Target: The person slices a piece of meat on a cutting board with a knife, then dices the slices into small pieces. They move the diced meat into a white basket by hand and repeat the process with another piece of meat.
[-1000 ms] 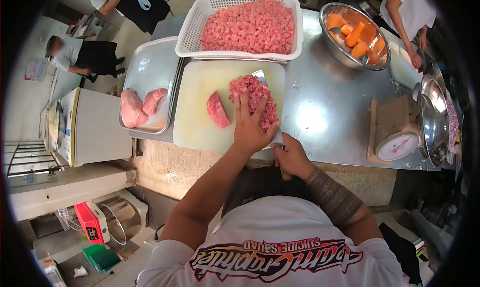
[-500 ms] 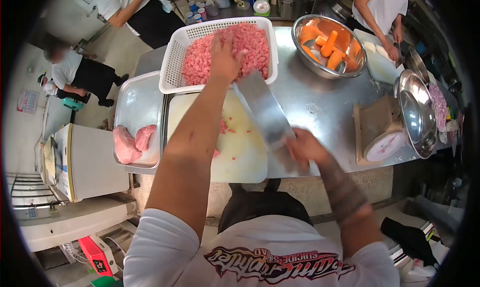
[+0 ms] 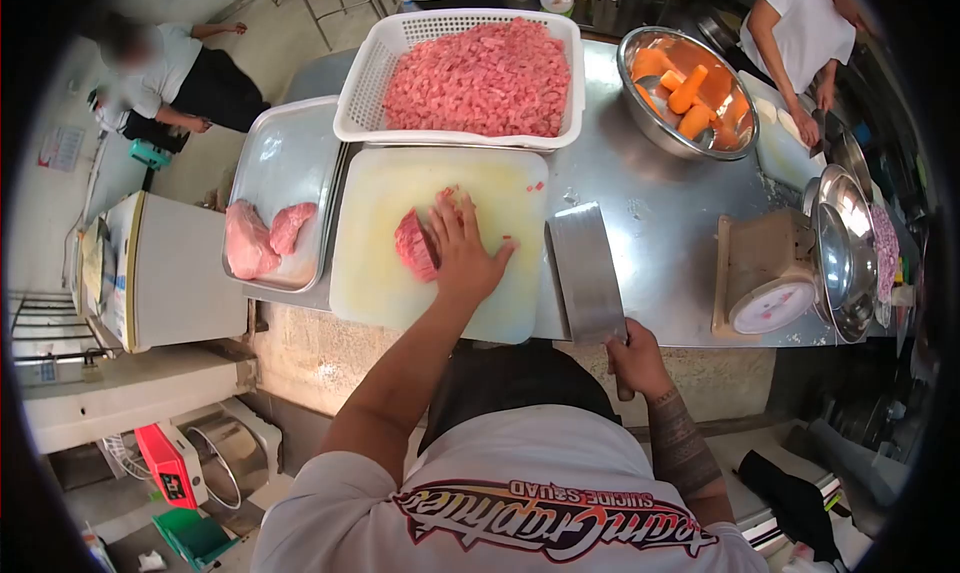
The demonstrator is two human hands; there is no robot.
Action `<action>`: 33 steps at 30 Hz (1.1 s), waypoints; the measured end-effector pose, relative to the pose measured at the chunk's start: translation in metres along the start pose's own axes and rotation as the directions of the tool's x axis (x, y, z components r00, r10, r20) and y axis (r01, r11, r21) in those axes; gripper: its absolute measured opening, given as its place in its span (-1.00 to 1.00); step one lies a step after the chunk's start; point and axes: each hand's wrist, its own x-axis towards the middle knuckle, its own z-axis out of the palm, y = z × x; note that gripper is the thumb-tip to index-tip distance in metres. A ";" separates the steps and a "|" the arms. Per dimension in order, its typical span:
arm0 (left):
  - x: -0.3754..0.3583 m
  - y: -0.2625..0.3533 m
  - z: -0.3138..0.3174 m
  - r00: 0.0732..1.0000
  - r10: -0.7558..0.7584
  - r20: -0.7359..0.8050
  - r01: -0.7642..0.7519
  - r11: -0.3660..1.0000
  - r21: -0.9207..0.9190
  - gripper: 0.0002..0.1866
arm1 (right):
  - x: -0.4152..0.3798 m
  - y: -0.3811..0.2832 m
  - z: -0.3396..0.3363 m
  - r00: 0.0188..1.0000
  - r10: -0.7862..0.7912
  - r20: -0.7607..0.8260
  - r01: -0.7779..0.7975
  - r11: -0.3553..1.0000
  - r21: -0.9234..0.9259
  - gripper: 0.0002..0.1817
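Note:
My left hand (image 3: 465, 248) lies spread over small meat bits on the white cutting board (image 3: 380, 188), its fingers apart. Just left of those fingers sits a chunk of raw meat (image 3: 414, 246). My right hand (image 3: 637, 358) is wrapped around the handle of a cleaver (image 3: 585, 273), whose broad blade is to the right of the board, over the steel table. Behind the board a white perforated basket (image 3: 352, 113) holds a heap of diced meat (image 3: 475, 78). A metal tray (image 3: 275, 158) at the left carries two larger pieces of raw meat (image 3: 252, 241).
A steel bowl (image 3: 645, 123) of peeled carrots (image 3: 688, 90) stands at the back right. A dial scale (image 3: 765, 273) occupies the table's right side. Beyond it a person (image 3: 800, 23) cuts on another board. More people (image 3: 190, 83) stand at the far left.
My left hand has left the diced meat in the basket and come down onto the board. The cleaver has moved from the basket's edge to the board's right side.

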 end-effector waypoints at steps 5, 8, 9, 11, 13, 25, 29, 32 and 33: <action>0.048 0.006 0.014 0.966 -0.235 -0.111 0.240 0.970 0.030 0.20 | 0.028 -0.039 0.021 0.996 0.008 -0.083 -0.003 0.998 0.063 -0.83; 0.071 -0.010 0.029 0.992 -0.121 -0.028 0.120 0.993 -0.014 0.11 | 0.041 -0.048 0.019 0.995 0.040 -0.087 -0.032 0.995 0.096 -0.82; 0.075 -0.008 0.027 0.999 -0.032 0.025 0.033 0.997 -0.063 0.08 | 0.044 -0.050 0.017 0.995 0.061 -0.077 -0.052 0.992 0.116 -0.82; 0.079 -0.004 0.024 0.981 0.156 0.116 -0.134 0.976 -0.173 0.03 | 0.055 -0.050 0.016 0.997 0.055 -0.060 -0.049 0.994 0.094 -0.82; 0.079 -0.001 0.030 0.940 0.303 0.160 -0.271 0.943 -0.194 0.00 | 0.067 -0.048 0.016 0.998 0.038 -0.049 -0.034 0.996 0.081 -0.81; 0.044 0.026 0.037 0.951 0.291 0.107 -0.253 0.928 -0.272 -0.09 | 0.079 -0.033 0.049 0.995 0.041 -0.091 -0.028 0.990 0.138 -0.77; 0.044 0.025 0.039 0.961 0.267 0.070 -0.229 0.912 -0.340 -0.08 | 0.077 -0.034 0.056 0.993 0.065 -0.098 -0.047 0.983 0.177 -0.77; 0.044 0.026 0.041 0.965 0.260 0.044 -0.241 0.935 -0.259 -0.05 | 0.076 -0.038 0.059 0.992 0.057 -0.109 -0.037 0.983 0.181 -0.77; 0.044 0.027 0.041 0.968 0.247 0.030 -0.234 0.945 -0.230 -0.05 | 0.076 -0.038 0.060 0.992 0.052 -0.112 -0.030 0.982 0.184 -0.77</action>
